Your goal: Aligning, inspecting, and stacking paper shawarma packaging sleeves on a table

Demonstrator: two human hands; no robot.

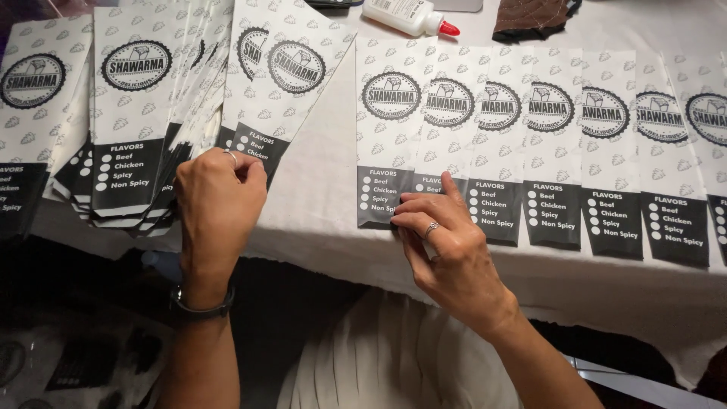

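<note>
At far left a fanned stack (pixel 129 113) of printed paper sleeves, white above and black at the lower end, lies on the white tablecloth (pixel 318 204); one sleeve (pixel 284 83) rests on top of the stack's right side, tilted, its black end pointing down-left; the left hand (pixel 219 204), ringed and with a dark band at the wrist, is curled with its fingertips pinching that black end; right of a bare strip of cloth, a row (pixel 545 144) of the same sleeves lies flat, each overlapping the next, black ends toward the table's near edge, running off to the right; the right hand (pixel 447 235), also ringed, lies on the row's left end, fingers bent and pressing the lower edge of the first (pixel 386 129) and second sleeves, forefinger stretched over the second's black panel, gripping nothing that I can make out; at the top, beyond the row, a white glue bottle (pixel 405 15) with a red tip lies on its side; just right of it sits a brown quilted cloth (pixel 534 17).
</note>
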